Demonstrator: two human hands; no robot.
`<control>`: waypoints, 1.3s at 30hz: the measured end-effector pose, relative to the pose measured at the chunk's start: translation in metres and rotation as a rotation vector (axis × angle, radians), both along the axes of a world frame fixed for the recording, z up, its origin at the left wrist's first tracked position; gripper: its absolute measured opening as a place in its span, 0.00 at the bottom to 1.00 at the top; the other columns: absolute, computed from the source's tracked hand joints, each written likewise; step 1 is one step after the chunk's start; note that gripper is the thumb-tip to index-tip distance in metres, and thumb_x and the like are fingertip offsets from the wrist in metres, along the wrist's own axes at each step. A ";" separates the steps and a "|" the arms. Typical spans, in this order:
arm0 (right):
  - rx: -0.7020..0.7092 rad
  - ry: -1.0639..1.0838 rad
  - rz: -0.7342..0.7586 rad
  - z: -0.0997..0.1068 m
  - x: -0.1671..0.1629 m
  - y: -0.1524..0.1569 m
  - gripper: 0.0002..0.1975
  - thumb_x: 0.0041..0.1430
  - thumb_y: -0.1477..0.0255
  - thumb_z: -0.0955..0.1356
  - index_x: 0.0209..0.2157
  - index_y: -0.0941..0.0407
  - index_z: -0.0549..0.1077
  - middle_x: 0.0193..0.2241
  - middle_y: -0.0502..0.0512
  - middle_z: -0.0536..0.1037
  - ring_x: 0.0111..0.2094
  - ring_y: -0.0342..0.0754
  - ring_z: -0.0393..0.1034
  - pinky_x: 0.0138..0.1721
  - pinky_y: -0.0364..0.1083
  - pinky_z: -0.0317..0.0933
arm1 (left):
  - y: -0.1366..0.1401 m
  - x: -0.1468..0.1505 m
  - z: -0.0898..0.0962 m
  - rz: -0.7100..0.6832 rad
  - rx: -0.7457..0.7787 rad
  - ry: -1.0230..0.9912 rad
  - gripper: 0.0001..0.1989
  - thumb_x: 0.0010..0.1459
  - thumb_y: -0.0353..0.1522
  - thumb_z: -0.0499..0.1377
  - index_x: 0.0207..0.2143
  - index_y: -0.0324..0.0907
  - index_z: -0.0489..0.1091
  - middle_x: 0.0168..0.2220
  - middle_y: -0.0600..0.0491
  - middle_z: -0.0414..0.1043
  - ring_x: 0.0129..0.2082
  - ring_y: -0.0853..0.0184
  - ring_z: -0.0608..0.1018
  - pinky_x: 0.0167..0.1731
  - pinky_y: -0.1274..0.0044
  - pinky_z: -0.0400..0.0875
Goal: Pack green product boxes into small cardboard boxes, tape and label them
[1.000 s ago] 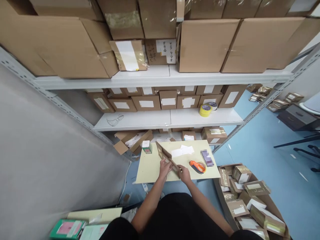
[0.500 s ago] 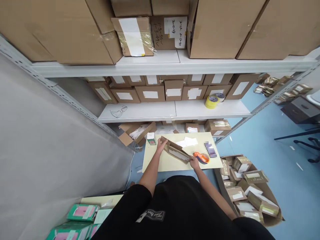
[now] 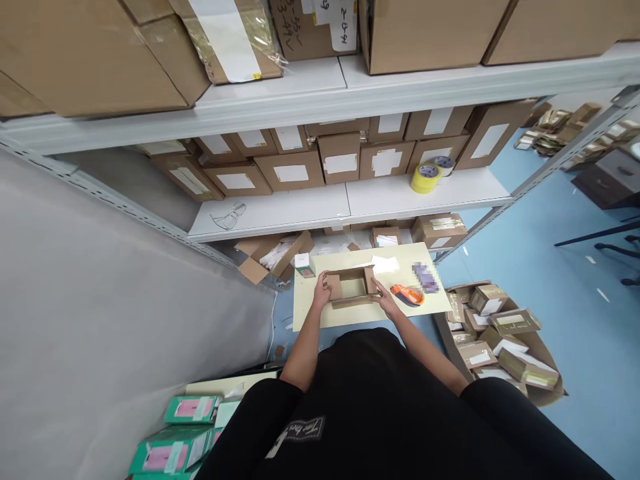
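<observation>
Both ends of open cardboard box [image 3: 334, 287] gripped, left hand [image 3: 322, 291] at left, right hand [image 3: 385, 299] at right, over table [image 3: 325, 319], lower centre of frame. Uneven squeeze could skew it while unsealed; careless rightward swing could knock orange tool [image 3: 407, 294] near right hand.

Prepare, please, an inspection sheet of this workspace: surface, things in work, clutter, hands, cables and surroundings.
Surface: pale yellow table, in front of a shelf.
Things in work: cardboard box, open, held at both ends over the table.
Clutter: small green-and-white box, white paper, orange tool; purple item too pixelated to identify.
Hands: left hand grips the cardboard box's left end; right hand holds its right end.
Cables: thin white cable, left of the table.
Surroundings: labelled boxes, tape rolls and glasses on the shelf; large carton of parcels at right; green boxes at lower left.
</observation>
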State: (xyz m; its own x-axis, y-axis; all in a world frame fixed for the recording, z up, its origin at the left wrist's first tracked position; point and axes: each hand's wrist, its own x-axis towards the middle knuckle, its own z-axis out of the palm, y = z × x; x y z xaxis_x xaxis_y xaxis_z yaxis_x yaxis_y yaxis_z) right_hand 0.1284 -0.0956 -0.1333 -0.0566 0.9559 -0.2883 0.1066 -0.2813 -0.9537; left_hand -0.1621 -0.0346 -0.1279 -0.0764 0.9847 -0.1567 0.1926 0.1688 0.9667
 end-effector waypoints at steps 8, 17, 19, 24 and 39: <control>0.036 -0.060 0.021 0.001 0.003 0.001 0.35 0.53 0.59 0.74 0.63 0.44 0.72 0.67 0.53 0.69 0.67 0.59 0.62 0.67 0.59 0.55 | 0.006 -0.004 0.004 0.043 -0.090 -0.051 0.22 0.48 0.26 0.60 0.48 0.45 0.71 0.53 0.48 0.74 0.49 0.61 0.77 0.51 0.69 0.72; 0.035 -0.037 -0.120 -0.001 -0.016 0.007 0.28 0.56 0.46 0.69 0.50 0.51 0.70 0.50 0.59 0.80 0.47 0.57 0.76 0.49 0.54 0.70 | 0.001 -0.015 0.011 -0.034 -0.289 -0.163 0.22 0.55 0.37 0.59 0.53 0.46 0.74 0.55 0.46 0.75 0.50 0.59 0.78 0.47 0.70 0.73; 0.024 -0.105 -0.161 -0.006 -0.023 0.009 0.29 0.55 0.46 0.70 0.49 0.51 0.67 0.49 0.59 0.79 0.43 0.55 0.76 0.47 0.54 0.70 | -0.005 -0.010 0.011 -0.041 -0.269 -0.138 0.23 0.58 0.41 0.60 0.56 0.47 0.71 0.60 0.46 0.72 0.54 0.58 0.76 0.51 0.70 0.71; -0.077 -0.257 -0.222 -0.012 -0.019 0.019 0.40 0.49 0.49 0.72 0.59 0.52 0.60 0.50 0.59 0.78 0.41 0.54 0.76 0.46 0.52 0.70 | -0.016 0.010 0.011 -0.004 -0.080 0.077 0.26 0.59 0.42 0.64 0.57 0.47 0.66 0.63 0.48 0.69 0.63 0.57 0.70 0.60 0.70 0.65; -0.204 -0.314 -0.052 -0.001 0.002 0.001 0.28 0.53 0.65 0.72 0.57 0.53 0.76 0.43 0.54 0.84 0.44 0.57 0.77 0.52 0.53 0.67 | -0.025 0.031 0.006 -0.010 -0.260 0.193 0.23 0.53 0.34 0.67 0.51 0.48 0.67 0.54 0.50 0.76 0.51 0.55 0.78 0.55 0.65 0.69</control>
